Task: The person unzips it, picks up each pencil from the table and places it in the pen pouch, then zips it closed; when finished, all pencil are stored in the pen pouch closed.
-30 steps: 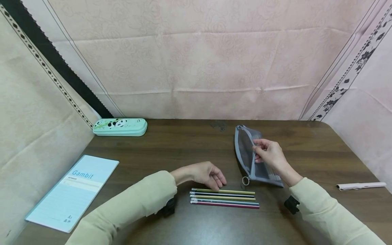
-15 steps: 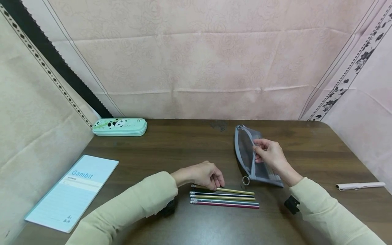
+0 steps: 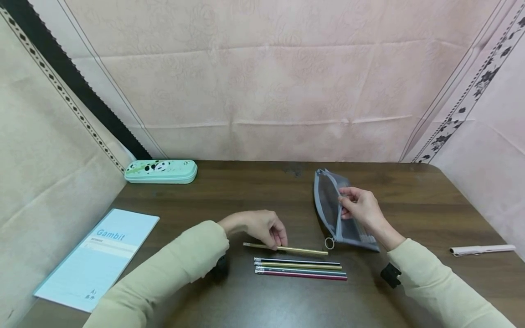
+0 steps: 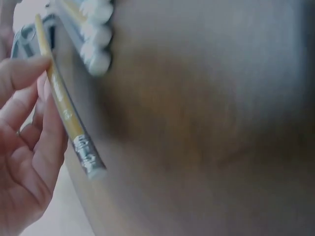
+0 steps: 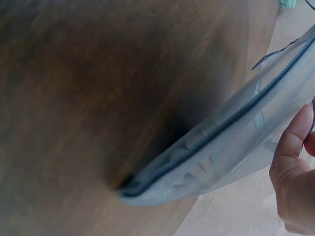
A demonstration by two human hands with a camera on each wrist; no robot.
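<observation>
Head view: left hand (image 3: 262,226) pinches gold pencil (image 3: 304,250); right hand (image 3: 361,205) pinches grey pouch (image 3: 350,231) edge; notebook (image 3: 100,262) reads "Gambit".

A lane of tabletop (image 3: 254,189) parted mint case (image 3: 161,172) from grey pouch (image 3: 348,230); left hand (image 3: 264,228) and pencils (image 3: 299,265) partly obstructed its near end.

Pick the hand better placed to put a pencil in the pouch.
The left hand, I'd say: it pinches a gold pencil, while the right hand holds the pouch open by its edge.
</observation>
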